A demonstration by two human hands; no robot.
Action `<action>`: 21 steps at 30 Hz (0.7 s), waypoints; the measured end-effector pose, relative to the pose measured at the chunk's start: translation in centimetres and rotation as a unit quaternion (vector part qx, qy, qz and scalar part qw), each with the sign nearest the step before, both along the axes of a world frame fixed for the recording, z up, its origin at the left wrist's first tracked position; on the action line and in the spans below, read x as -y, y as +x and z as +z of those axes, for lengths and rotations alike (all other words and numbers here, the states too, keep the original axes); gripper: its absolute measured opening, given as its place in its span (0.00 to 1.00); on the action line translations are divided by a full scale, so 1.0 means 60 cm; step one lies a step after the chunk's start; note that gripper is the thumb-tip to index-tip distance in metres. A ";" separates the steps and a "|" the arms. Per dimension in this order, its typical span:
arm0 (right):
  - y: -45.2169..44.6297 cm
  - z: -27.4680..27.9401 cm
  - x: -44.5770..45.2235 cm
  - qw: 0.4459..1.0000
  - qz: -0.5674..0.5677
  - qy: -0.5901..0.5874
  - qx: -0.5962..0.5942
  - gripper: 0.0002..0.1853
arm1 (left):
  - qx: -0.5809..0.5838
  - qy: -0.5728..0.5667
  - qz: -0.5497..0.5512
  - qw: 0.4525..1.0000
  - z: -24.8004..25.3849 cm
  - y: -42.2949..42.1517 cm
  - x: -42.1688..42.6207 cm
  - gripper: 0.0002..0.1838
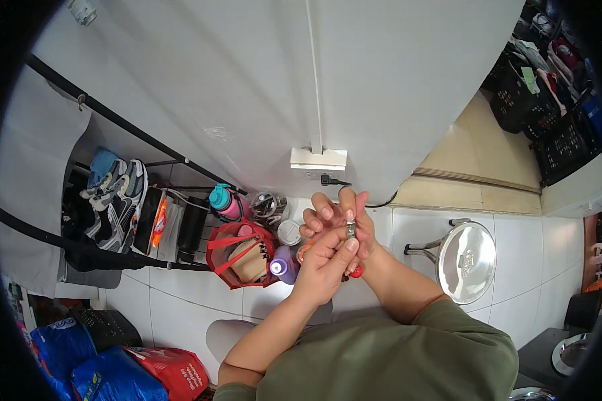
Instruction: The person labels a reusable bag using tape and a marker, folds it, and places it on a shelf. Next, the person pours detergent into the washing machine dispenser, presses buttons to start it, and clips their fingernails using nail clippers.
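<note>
In the middle of the head view, my left hand [328,260] pinches a small metal nail clipper [350,229] between thumb and fingers. My right hand [354,217] is just above and to the right, its fingers spread and curled round the clipper's far end, touching my left fingers. What the right fingers grip, if anything, cannot be made out. A small red thing [357,272] shows under the wrists. Beside my left hand stand a purple bottle [284,266] and a white-lidded jar [289,232].
A red bag [226,264] and a teal-capped bottle [222,198] stand at the left, by a black rack with shoes [117,207]. A wall socket [319,160] is ahead. At right is a round metal stool [467,262]; black baskets [515,100] stand beyond.
</note>
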State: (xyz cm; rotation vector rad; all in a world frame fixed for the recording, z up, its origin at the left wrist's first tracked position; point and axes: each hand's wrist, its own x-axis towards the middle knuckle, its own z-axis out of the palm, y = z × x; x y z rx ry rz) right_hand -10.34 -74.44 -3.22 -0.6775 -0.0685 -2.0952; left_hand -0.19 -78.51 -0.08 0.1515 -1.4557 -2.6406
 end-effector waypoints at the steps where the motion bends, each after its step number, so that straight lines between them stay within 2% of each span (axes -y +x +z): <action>1: 0.004 -0.002 0.002 1.000 0.006 -0.012 0.010 0.23 | -0.002 -0.003 -0.003 1.000 0.000 0.000 0.001 0.13; 10: 0.008 -0.007 0.000 0.998 0.044 -0.040 0.020 0.23 | 0.006 -0.042 -0.013 0.999 0.017 0.005 0.006 0.14; 21: 0.012 -0.006 0.003 0.997 0.058 -0.040 0.008 0.23 | 0.025 0.007 -0.065 0.998 0.021 0.012 0.030 0.15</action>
